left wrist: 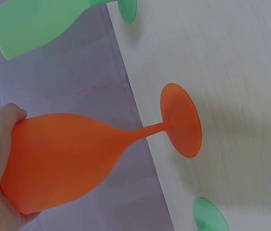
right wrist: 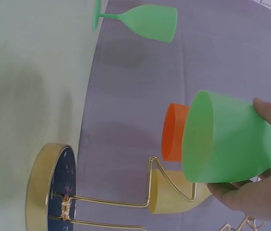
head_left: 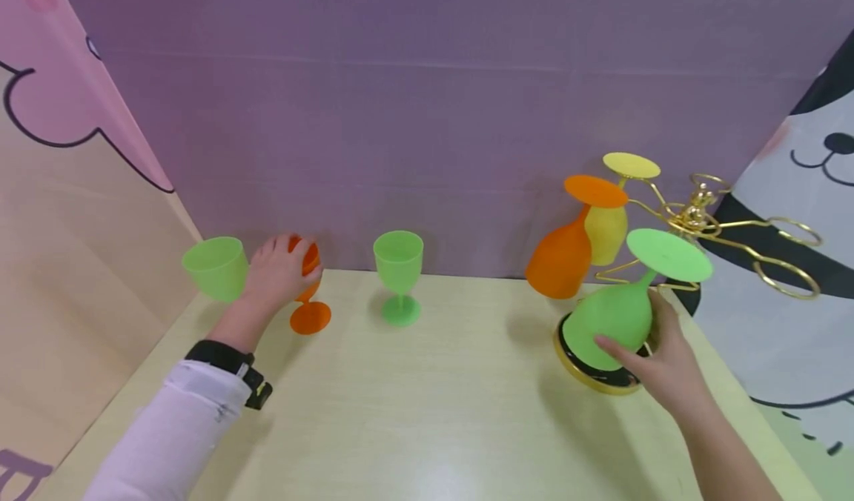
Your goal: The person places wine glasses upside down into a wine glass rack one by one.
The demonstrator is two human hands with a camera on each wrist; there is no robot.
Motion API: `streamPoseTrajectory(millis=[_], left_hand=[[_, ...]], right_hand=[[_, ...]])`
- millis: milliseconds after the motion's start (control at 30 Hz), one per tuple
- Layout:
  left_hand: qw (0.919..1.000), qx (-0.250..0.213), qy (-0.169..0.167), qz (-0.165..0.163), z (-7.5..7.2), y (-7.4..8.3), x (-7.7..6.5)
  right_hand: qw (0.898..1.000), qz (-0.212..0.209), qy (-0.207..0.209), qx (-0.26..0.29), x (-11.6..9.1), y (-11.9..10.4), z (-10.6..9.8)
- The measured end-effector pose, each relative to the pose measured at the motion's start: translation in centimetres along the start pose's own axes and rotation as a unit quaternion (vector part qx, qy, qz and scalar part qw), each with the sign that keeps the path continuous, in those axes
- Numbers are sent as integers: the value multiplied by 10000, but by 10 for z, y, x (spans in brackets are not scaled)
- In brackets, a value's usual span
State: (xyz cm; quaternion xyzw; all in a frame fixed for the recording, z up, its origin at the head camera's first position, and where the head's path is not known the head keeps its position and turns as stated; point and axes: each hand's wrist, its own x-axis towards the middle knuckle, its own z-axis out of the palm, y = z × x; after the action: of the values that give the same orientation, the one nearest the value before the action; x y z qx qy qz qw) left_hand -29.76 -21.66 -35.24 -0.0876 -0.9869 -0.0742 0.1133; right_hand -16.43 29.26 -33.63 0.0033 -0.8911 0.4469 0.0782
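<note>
An upright orange goblet (head_left: pixel 310 319) stands at the table's back left, and my left hand (head_left: pixel 280 275) grips its rim from above. The left wrist view shows that orange bowl (left wrist: pixel 68 159) with thumb and fingers at its mouth. My right hand (head_left: pixel 670 360) holds a green goblet (head_left: pixel 610 323) upside down by its bowl, in front of a gold rack (head_left: pixel 694 219). An orange goblet (head_left: pixel 563 253) and a yellow goblet (head_left: pixel 606 230) hang upside down on that rack. In the right wrist view, the held green goblet (right wrist: pixel 236 139) overlaps the orange one behind it.
A green goblet (head_left: pixel 398 260) stands upright at the table's back middle. Another green goblet (head_left: pixel 216 267) is left of my left hand, its lower part hidden. The rack's round black and gold base (head_left: pixel 600 382) sits on the right. Purple cloth (head_left: pixel 427 130) hangs behind the table.
</note>
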Motion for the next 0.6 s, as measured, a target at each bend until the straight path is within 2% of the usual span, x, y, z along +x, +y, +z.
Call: streamPoseTrajectory(millis=[333,600], left_hand=[[10000,31,-33,-21,0,-1,0],[9998,-95,-146,-61,1,-1,2]], right_hand=[[9994,-287,145,131,-6,9,4],[9991,-396,136,-1,-6,10,2]])
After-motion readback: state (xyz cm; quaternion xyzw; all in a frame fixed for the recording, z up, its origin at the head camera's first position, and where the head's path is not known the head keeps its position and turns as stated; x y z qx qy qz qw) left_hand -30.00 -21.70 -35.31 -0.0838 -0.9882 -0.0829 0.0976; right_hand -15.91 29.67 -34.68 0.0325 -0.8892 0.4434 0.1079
